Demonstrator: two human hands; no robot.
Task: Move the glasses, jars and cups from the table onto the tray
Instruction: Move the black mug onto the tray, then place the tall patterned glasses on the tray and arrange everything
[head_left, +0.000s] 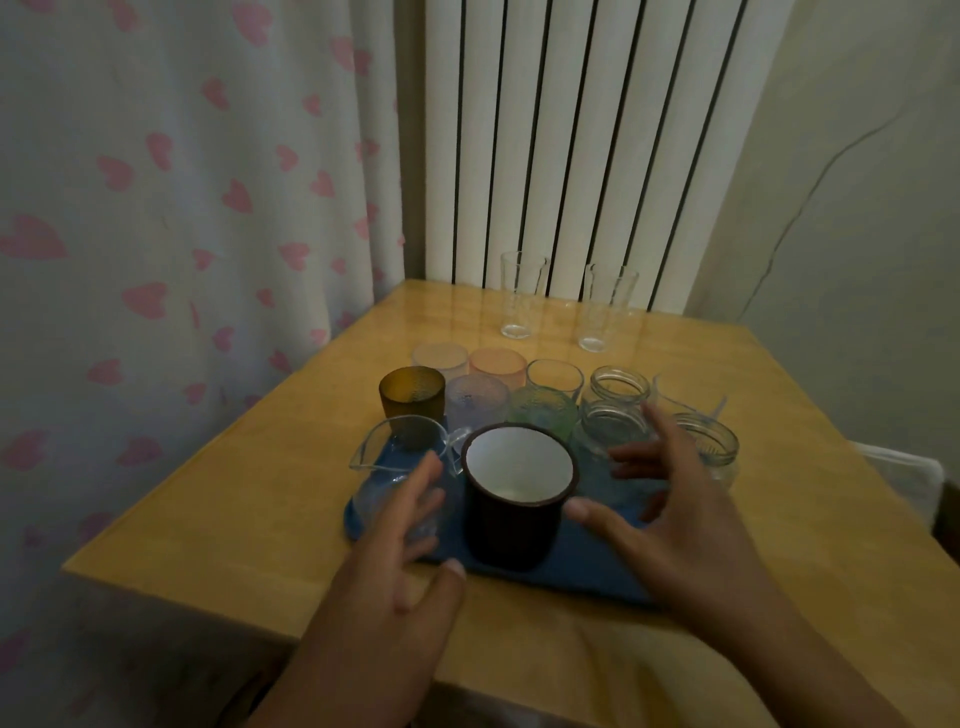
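hands (524, 551) open, dark white-lined cup (519, 493)

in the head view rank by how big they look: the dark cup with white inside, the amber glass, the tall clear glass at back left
1. dark cup, largest, though nearest the camera.
2. and 3. amber glass and tall clear glass: look about alike; the tall one stands farther off, so unsure.
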